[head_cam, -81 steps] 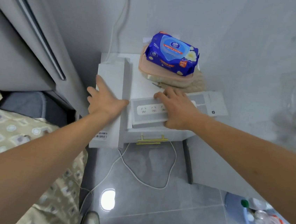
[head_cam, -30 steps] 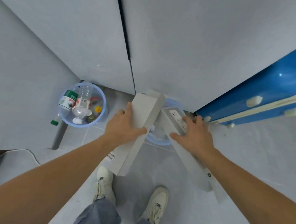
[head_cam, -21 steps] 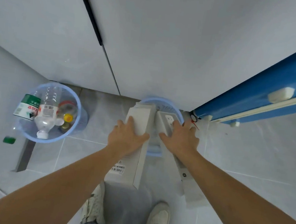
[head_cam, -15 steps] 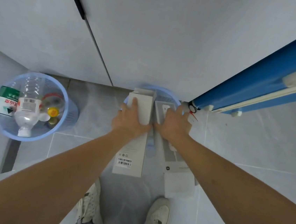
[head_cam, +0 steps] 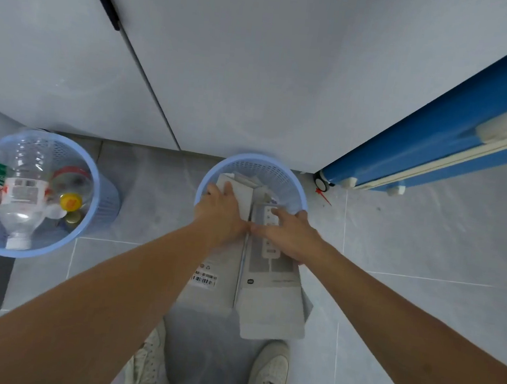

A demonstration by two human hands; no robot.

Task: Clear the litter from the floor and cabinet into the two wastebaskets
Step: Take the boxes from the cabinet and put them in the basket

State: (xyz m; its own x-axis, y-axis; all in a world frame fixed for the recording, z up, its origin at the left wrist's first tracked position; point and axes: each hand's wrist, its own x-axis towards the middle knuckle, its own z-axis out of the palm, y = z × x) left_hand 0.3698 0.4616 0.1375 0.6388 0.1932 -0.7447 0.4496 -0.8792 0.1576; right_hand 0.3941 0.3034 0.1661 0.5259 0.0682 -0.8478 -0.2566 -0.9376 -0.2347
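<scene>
Two long white cartons, side by side at frame centre, far ends inside the right-hand wastebasket (head_cam: pixel 294 180), near ends projecting toward us.

Barcode carton (head_cam: pixel 210 276) and socket-print carton (head_cam: pixel 269 299) — we judge both light, stiff, crushable (likely empty); best held mid-length across the flat faces.

Left hand (head_cam: pixel 223 216), right hand (head_cam: pixel 289 238) — fingers nearly straight, laid flat on the tops, thumbs wrapping the edges.

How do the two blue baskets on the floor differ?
The left basket holds plastic bottles and caps; the middle basket has two long white boxes sticking out over its rim. Hands hold those boxes; nothing touches the left basket. Both are round, perforated, light blue.
</scene>
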